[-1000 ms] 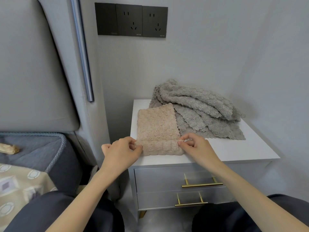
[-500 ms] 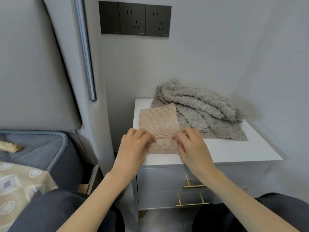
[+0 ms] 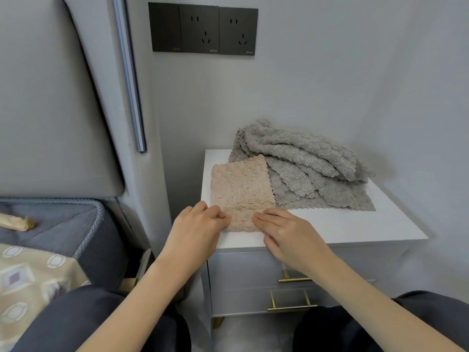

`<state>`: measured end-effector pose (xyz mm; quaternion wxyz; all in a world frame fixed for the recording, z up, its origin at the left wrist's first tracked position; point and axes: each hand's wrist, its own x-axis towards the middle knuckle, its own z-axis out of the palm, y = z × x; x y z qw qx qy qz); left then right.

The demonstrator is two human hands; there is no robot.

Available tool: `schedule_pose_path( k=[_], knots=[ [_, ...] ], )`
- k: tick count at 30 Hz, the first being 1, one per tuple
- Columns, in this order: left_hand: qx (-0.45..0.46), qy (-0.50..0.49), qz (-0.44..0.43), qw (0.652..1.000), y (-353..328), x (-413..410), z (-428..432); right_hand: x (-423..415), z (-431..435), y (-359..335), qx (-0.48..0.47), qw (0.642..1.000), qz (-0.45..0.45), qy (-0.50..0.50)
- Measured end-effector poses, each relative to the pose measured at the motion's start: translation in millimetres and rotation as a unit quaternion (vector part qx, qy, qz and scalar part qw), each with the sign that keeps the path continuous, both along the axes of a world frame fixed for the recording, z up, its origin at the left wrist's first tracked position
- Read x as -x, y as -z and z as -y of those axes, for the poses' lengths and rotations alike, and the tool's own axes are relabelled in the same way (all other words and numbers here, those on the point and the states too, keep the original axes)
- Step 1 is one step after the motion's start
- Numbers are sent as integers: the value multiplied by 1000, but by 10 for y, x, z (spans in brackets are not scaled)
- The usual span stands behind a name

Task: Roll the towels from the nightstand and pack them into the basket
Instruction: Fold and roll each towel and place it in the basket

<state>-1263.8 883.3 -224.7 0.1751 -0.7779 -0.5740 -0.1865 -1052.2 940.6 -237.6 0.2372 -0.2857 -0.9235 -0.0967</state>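
Up front on the tabletop [image 3: 330,224], beige towel [image 3: 241,189] with its near end under both hands, left hand [image 3: 196,228] curled over it, right hand [image 3: 288,231] pressing flat-fingered, grey towels [image 3: 304,168] touching behind

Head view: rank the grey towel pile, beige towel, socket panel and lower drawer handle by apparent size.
1. grey towel pile
2. socket panel and beige towel: too alike to rank
3. lower drawer handle
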Motion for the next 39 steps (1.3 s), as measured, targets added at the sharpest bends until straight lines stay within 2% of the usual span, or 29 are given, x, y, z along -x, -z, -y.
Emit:
schedule_pose_path(
  k=[6,10,13,16,19,22,25,27,30,34,37,39],
  knots=[
    [54,-40,28,997,-67,65,76,-140,-34,-1,34,999,-1,42],
    [58,-58,27,996,-47,67,75,-169,-66,-9,58,997,-1,51],
    [69,-57,51,995,-30,87,23,-151,-80,-4,29,999,15,39],
    [73,-38,66,994,-7,133,-28,-138,-93,14,51,998,-3,43],
    [70,-34,84,993,-6,151,-32,-144,-116,23,114,991,-56,52],
    [92,-41,152,983,-1,160,-35,-154,-149,-24,228,966,-109,57],
    [164,-60,237,956,14,165,-85,-168,-182,-63,317,933,-152,81],
    [199,-70,280,937,18,156,-120,-163,-201,-72,339,921,-172,90],
    [210,-88,299,927,20,130,-159,-131,-232,-53,320,926,-169,112],
    [138,-133,208,959,36,66,-189,-52,-253,-2,282,927,-190,159],
    [74,-167,140,973,43,11,-210,12,-229,7,164,948,-179,205],
    [43,-153,126,979,30,0,-227,38,-201,0,64,965,-161,198]
  ],
)
